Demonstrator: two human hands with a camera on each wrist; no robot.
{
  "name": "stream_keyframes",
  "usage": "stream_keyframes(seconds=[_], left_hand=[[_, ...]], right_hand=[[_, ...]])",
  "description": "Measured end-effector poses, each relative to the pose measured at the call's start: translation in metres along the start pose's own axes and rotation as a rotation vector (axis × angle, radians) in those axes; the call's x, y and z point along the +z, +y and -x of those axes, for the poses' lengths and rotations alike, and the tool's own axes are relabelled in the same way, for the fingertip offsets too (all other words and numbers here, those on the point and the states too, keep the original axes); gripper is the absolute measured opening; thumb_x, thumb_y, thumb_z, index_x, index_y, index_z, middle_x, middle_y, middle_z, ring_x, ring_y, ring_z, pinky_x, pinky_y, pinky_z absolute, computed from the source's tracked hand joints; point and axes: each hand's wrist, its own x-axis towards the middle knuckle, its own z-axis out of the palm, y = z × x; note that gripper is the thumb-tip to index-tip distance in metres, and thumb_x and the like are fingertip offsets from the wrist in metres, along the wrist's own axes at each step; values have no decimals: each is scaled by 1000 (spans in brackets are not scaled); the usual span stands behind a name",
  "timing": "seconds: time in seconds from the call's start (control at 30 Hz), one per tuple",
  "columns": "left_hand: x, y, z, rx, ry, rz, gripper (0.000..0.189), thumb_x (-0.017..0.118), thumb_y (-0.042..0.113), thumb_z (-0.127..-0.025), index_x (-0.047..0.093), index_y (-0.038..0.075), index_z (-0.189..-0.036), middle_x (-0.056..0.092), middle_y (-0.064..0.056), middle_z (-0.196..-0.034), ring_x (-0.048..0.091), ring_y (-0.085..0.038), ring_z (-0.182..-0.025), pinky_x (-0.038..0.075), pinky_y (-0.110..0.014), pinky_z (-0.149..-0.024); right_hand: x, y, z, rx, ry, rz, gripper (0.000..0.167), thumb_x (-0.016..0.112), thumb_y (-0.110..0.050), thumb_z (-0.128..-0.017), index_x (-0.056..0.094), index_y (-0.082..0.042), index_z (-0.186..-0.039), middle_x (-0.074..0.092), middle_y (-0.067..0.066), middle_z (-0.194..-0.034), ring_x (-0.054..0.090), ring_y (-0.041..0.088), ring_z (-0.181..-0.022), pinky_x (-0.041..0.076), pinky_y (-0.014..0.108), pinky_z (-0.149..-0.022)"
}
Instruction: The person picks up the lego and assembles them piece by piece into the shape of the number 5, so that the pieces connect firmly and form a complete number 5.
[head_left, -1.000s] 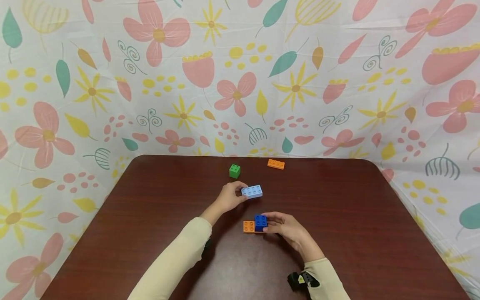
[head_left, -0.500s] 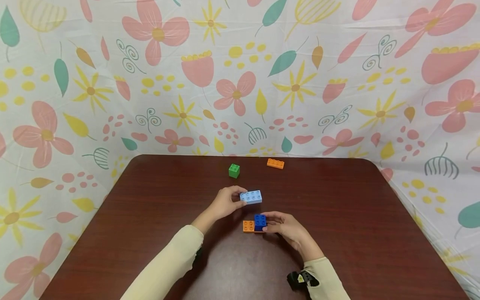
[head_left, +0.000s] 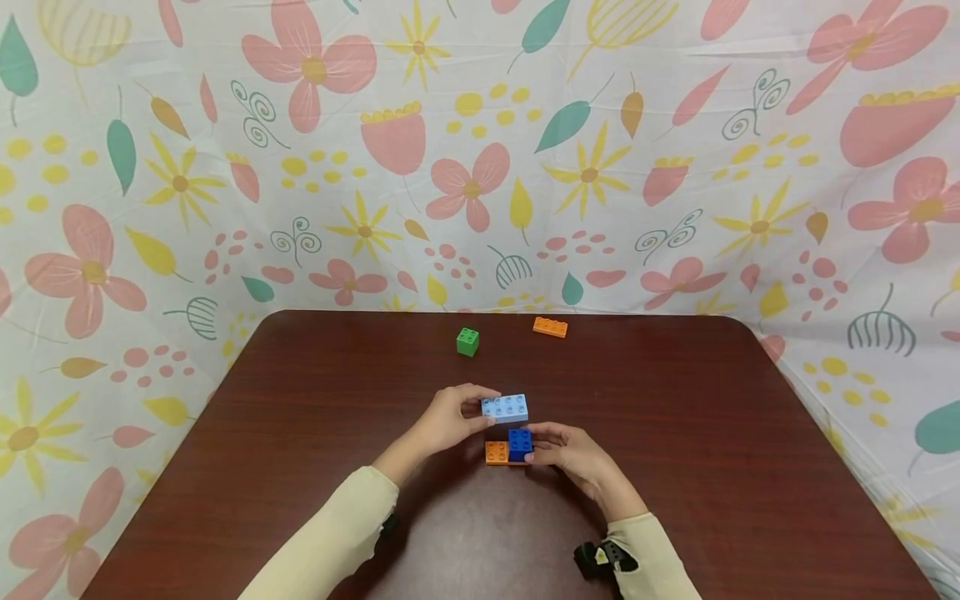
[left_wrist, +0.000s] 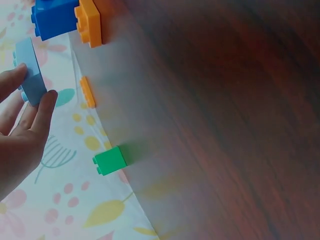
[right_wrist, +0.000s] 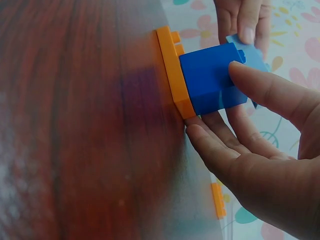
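Note:
My left hand [head_left: 444,418] pinches the left end of a light blue toy brick [head_left: 510,407] between thumb and fingers. In the left wrist view the light blue brick [left_wrist: 31,72] hangs above the table, studs facing up. My right hand [head_left: 573,454] grips a dark blue brick [head_left: 520,445], which sits on the right part of an orange brick [head_left: 497,452]. Studs show on the orange brick's bare left part. In the right wrist view the dark blue brick [right_wrist: 212,75] stands against the orange brick [right_wrist: 172,70], with my thumb on one side and fingers below.
Toward the back of the brown table [head_left: 337,375] stands a small green brick [head_left: 467,342]. A flat orange brick [head_left: 551,327] lies near the far edge, right of the green one. Behind the table hangs a flower-patterned cloth [head_left: 480,125].
My left hand has come nearer with the light blue brick, which is now just behind the dark blue one. The right hand and its bricks stay in place.

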Motion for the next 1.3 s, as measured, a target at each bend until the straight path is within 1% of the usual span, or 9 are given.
stream_keyframes(seconds=[0.13, 0.33, 0.57, 0.67, 0.8, 0.9, 1.1, 1.2, 1.3], left_hand=[[3, 3, 4, 20, -17, 18, 34, 72, 3, -85, 67, 5, -119, 65, -12, -112, 64, -25, -101, 53, -38, -87], [7, 3, 9, 12, -46, 8, 34, 71, 3, -86, 67, 7, -120, 65, -10, -113, 64, -24, -103, 53, -35, -86], [9, 0, 13, 14, -63, -14, 35, 73, 4, -85, 68, 9, -119, 66, -8, -113, 62, -23, -106, 51, -39, -90], [9, -1, 14, 15, -74, 16, 36, 72, 3, -85, 67, 9, -120, 65, -7, -111, 63, -23, -105, 52, -39, -88], [9, -2, 15, 15, -90, 66, 37, 70, 0, -86, 67, 9, -122, 62, -6, -107, 65, -24, -103, 54, -36, -84], [9, -2, 16, 18, -93, 89, 37, 70, 0, -85, 67, 9, -121, 61, -7, -105, 65, -26, -101, 54, -35, -82], [8, -2, 16, 5, -100, 149, 37, 69, -3, -85, 66, 7, -120, 60, -10, -107, 64, -29, -102, 54, -38, -84], [8, -2, 17, -10, -115, 184, 37, 69, -3, -85, 66, 7, -120, 60, -9, -108, 63, -28, -103, 54, -35, -84], [10, -1, 18, -20, -137, 198, 36, 70, -1, -86, 65, 8, -121, 59, -10, -110, 63, -27, -103, 54, -31, -83]], right_hand=[[0, 0, 0, 2, -12, -8, 60, 73, -7, -83, 46, 10, -133, 55, 25, -129, 52, 34, -121, 44, 45, -99], [0, 0, 1, -2, -8, -14, 59, 74, -6, -82, 47, 11, -132, 56, 24, -127, 53, 33, -120, 45, 42, -98], [-1, 1, 1, 3, 8, -14, 58, 75, -6, -81, 50, 9, -131, 57, 23, -127, 52, 35, -121, 43, 44, -100], [-1, 2, 0, 2, 13, -11, 58, 75, -6, -81, 50, 9, -131, 57, 23, -127, 52, 34, -121, 45, 43, -98], [-2, 2, 0, 0, 14, -2, 58, 75, -6, -81, 50, 8, -131, 57, 23, -127, 54, 33, -119, 46, 42, -97], [-1, 2, 0, 6, 19, -1, 57, 75, -6, -81, 51, 8, -131, 58, 23, -126, 54, 32, -119, 46, 43, -97], [1, 0, 1, 19, 27, 10, 56, 76, -6, -80, 52, 7, -130, 58, 22, -127, 53, 34, -120, 44, 45, -99], [1, -2, 1, 18, 25, 10, 56, 76, -6, -80, 52, 7, -130, 58, 21, -127, 53, 34, -121, 44, 45, -99], [0, -2, 1, 13, 9, 6, 57, 75, -6, -81, 51, 7, -131, 57, 21, -127, 53, 33, -121, 44, 44, -98]])
